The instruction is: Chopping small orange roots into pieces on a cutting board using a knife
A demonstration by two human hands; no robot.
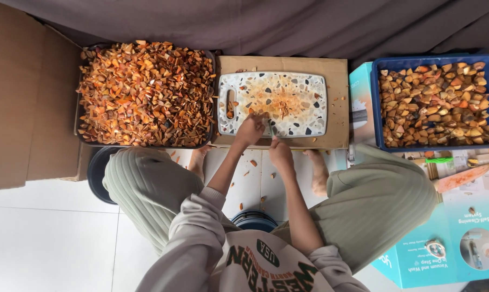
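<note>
Seen from the head camera, you sit over a speckled cutting board [287, 103] on cardboard, your left hand [250, 131] pinning a small orange piece at the board's near edge, fingers curled on it. Your right hand [280, 152] is clenched around a knife [272, 128] just beside it. The black tray [81, 116] at the left edge is heaped with cut orange bits; the blue crate [375, 103] at the right remains full of brown chunks, so plenty is left.

- The cutting board [304, 105] is white with dark and orange spots. It lies flat on brown cardboard.
- Small orange bits [279, 103] sit in its middle.
- A thin knife [272, 128] rests at its near edge.
</note>
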